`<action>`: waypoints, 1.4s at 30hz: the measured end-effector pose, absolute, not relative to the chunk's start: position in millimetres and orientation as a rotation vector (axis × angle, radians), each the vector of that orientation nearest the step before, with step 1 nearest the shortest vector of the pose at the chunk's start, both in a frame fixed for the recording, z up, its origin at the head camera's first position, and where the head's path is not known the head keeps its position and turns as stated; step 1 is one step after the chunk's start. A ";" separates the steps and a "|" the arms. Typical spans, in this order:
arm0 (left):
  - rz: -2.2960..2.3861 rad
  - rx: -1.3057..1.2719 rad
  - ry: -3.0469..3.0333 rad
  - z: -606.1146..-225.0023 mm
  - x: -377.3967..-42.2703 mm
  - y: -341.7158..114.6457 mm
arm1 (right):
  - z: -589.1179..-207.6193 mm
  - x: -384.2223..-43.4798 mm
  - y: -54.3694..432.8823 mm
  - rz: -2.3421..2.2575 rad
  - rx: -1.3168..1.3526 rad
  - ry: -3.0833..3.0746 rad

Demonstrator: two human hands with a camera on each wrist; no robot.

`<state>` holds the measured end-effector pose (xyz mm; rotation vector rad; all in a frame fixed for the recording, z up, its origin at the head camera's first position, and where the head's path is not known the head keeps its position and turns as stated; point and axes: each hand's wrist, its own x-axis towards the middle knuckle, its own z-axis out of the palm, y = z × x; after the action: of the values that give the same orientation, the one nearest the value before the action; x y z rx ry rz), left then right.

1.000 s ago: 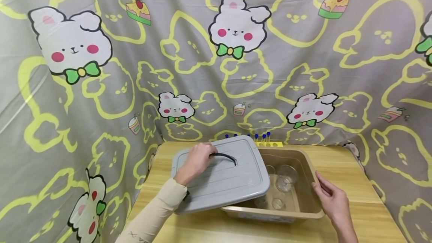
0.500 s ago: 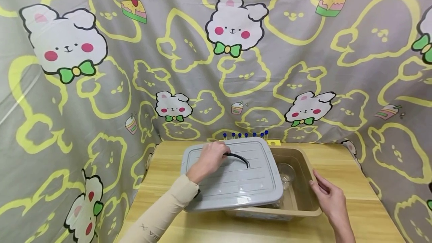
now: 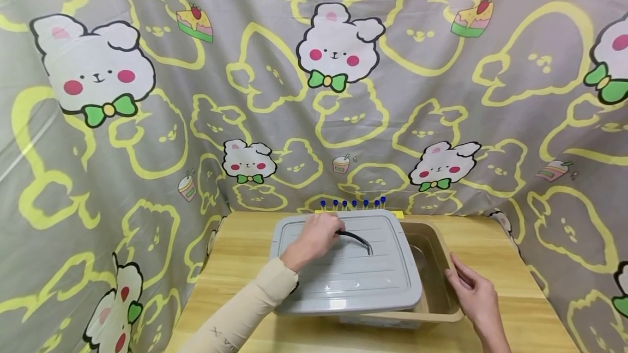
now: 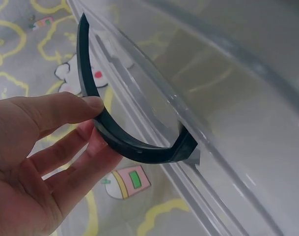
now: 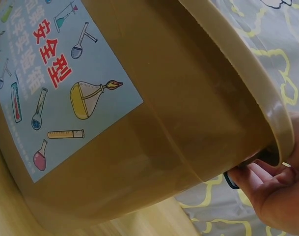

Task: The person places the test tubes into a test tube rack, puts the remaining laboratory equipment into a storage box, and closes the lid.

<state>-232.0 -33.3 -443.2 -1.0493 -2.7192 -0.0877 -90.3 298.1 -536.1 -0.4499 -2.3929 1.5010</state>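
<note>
My left hand (image 3: pixel 316 238) pinches the black handle (image 4: pixel 134 150) of a grey plastic lid (image 3: pixel 353 285), thumb on one side and fingertips on the other. The lid lies slanted across the left and middle of a brown storage bin (image 3: pixel 447 266), with its left part overhanging the bin. At the bin's right end my right hand (image 3: pixel 477 296) grips the rim, its fingers curled beneath the lip in the right wrist view. Through the gap left of that rim, clear glassware (image 3: pixel 418 256) shows faintly inside; the lid hides the rest.
Behind the lid, several blue-capped tubes (image 3: pixel 354 204) stand in a yellow rack (image 3: pixel 399 214) at the back of the wooden table (image 3: pixel 245 238). A patterned curtain (image 3: pixel 275 108) encloses the back and sides. A printed label (image 5: pixel 66 93) covers the bin's front.
My left hand has slid the lid rightward over the bin, covering most of the glassware and narrowing the gap. My right hand keeps its hold on the bin's right rim.
</note>
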 end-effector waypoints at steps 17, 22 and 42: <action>-0.101 -1.139 -2.724 -445.3 -234.7 10.1 | -533.4 -97.3 298.1 1.483 -0.384 -2.399; -0.131 -1.148 -2.703 -448.4 -236.2 17.9 | -532.8 -96.4 298.0 1.497 -0.394 -2.414; -0.133 -1.164 -2.719 -449.7 -237.0 38.2 | -531.1 -87.6 307.1 1.484 -0.396 -2.435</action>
<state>-237.0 38.2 -449.7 -1.1642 -2.7192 -0.1330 -87.6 307.1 -531.1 -0.3957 -2.4346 1.4836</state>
